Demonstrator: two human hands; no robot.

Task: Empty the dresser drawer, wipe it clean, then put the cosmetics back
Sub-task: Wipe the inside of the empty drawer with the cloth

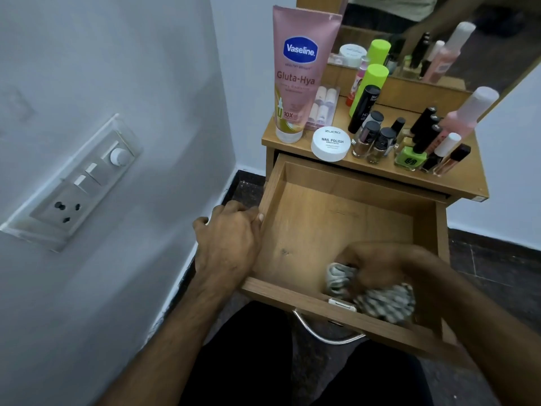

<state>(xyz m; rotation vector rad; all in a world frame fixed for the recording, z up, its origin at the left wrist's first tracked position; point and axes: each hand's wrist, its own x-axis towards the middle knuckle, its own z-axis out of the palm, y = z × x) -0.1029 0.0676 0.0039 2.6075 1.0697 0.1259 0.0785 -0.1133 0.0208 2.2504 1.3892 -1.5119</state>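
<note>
We read "Vaseline", "Gluta-Hya" and "10X" on the pink lotion tube (301, 74) that stood on the dresser top; on the lid of the round white jar (330, 143) beside it we made out "zudio" and, below that, "NAIL POLISH"; the smaller print on both, and on the black tube (364, 108), was too blurred to read.

The left hand (231, 230) lay palm down with its fingers (254, 218) curled over the side wall of the drawer (270, 194), forearm reaching in from below. The right hand (377, 265), blurred, gripped a bunched cloth (380, 303) low inside the drawer, forearm coming from the right.
</note>
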